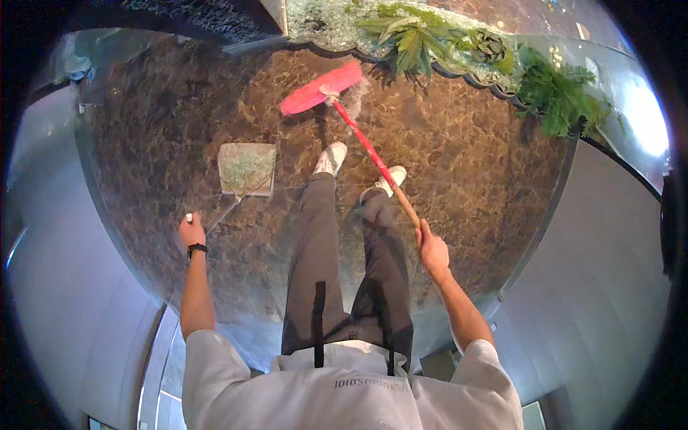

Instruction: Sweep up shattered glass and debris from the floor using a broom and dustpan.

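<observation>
My right hand [433,253] grips the wooden end of a long broom handle [368,146], whose lower part is red. The broom's wide pink-red head [314,92] is low over the brown marble-patterned floor [462,161], beyond my feet; I cannot tell whether it touches. Greyish fluff or dust [356,97] shows beside the head. On the left, my left hand [192,231], with a black band at the wrist, is closed around the thin handle of a long-handled dustpan [247,166]. The pan is pale and squarish, in front of my left hand and left of my shoes.
Green leafy plants [416,45] and ferns [561,88] border a pale pebbly bed [328,29] with a dark scalloped edging [467,79]. Grey walls [591,258] curve along both sides. My white shoes [330,159] stand between the dustpan and the broom handle.
</observation>
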Motion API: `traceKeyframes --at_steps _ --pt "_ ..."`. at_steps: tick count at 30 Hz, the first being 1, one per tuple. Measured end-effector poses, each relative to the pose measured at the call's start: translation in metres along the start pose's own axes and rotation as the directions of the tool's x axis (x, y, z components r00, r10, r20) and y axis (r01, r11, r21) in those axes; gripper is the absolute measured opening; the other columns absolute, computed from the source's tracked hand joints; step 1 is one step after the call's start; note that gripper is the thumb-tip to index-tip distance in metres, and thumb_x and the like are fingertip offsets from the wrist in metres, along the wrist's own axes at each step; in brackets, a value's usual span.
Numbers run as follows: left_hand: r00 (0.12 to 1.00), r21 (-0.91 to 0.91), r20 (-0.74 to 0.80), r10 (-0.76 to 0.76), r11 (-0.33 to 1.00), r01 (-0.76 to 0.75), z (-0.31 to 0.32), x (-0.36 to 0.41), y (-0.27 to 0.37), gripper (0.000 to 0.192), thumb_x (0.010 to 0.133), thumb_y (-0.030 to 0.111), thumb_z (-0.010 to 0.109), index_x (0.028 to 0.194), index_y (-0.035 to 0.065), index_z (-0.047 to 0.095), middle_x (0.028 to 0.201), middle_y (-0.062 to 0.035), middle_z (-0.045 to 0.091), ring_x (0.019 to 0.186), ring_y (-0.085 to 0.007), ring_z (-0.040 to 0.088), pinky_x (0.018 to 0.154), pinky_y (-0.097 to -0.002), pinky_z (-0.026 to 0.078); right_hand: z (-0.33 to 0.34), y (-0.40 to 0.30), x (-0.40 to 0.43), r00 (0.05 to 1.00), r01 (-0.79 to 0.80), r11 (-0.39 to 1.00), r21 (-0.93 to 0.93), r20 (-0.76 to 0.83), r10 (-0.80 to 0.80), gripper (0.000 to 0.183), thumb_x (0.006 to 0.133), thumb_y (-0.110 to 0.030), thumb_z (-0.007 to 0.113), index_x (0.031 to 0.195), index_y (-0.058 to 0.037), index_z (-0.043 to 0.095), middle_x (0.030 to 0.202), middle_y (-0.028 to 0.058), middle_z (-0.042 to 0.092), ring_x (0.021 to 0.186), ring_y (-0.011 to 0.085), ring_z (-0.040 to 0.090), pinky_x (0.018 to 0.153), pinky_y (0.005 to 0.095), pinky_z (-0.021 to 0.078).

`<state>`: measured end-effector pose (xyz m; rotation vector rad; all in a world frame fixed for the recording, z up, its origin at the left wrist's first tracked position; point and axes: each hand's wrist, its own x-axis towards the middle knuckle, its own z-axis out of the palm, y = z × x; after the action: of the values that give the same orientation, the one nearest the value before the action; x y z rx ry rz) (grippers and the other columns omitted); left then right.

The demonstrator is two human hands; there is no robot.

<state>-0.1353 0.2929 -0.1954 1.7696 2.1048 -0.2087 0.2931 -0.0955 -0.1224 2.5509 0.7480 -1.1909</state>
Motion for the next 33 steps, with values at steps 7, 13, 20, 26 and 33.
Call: traceKeyframes --at_steps 7,13,20,26,33 --pt "0.996 0.076 -0.061 0.072 0.995 -0.067 0.008 0.007 -0.011 0.034 0.078 0.033 0.053 0.074 0.0000 0.061 0.068 -0.0154 0.061 0.062 -0.0327 0.056 0.057 -0.0430 0.042 -0.037 -0.070 0.096 0.962 0.263 0.962 -0.073 -0.056 -0.267 0.035 0.090 -0.037 0.040 0.118 -0.0169 0.045 0.070 0.0185 0.061 0.066 0.0373 0.061 0.055 0.0481 0.0478" --pt "1.000 -0.013 -0.005 0.026 1.000 -0.026 0.008 0.002 -0.012 0.037 0.078 0.036 0.052 0.074 -0.0002 0.060 0.067 -0.0156 0.060 0.059 -0.0324 0.054 0.056 -0.0435 0.041 -0.056 -0.081 0.137 0.966 0.239 0.967 -0.092 -0.075 -0.246 0.028 0.090 -0.038 0.038 0.109 -0.0184 0.046 0.071 0.0177 0.062 0.068 0.0378 0.061 0.056 0.0481 0.0484" --pt "0.998 0.056 0.008 0.069 0.996 -0.069 0.003 0.002 -0.002 0.037 0.080 0.036 0.050 0.071 0.0019 0.059 0.064 -0.0135 0.058 0.056 -0.0296 0.052 0.054 -0.0431 0.040 -0.016 0.012 0.073 0.999 0.036 0.998 0.054 -0.039 -0.034 0.035 0.089 -0.041 0.039 0.118 -0.0219 0.045 0.079 0.0196 0.062 0.073 0.0400 0.060 0.063 0.0499 0.0478" --pt "0.982 0.142 0.116 0.147 0.976 -0.163 -0.004 -0.017 0.033 0.034 0.080 0.036 0.049 0.071 0.0037 0.057 0.065 -0.0135 0.058 0.058 -0.0312 0.054 0.054 -0.0436 0.041 0.018 0.042 -0.012 0.979 -0.195 0.966 0.170 0.087 0.182 0.040 0.090 -0.040 0.039 0.124 -0.0204 0.045 0.087 0.0233 0.061 0.084 0.0421 0.058 0.074 0.0499 0.0453" --pt "0.847 0.230 0.248 0.470 0.821 -0.523 -0.008 -0.027 0.124 0.026 0.077 0.034 0.055 0.076 0.0074 0.057 0.067 -0.0157 0.060 0.065 -0.0363 0.057 0.055 -0.0459 0.043 -0.011 0.013 -0.040 0.953 -0.304 0.904 0.301 0.116 0.281 0.042 0.090 -0.039 0.038 0.126 -0.0167 0.044 0.094 0.0250 0.059 0.091 0.0434 0.055 0.079 0.0495 0.0430"
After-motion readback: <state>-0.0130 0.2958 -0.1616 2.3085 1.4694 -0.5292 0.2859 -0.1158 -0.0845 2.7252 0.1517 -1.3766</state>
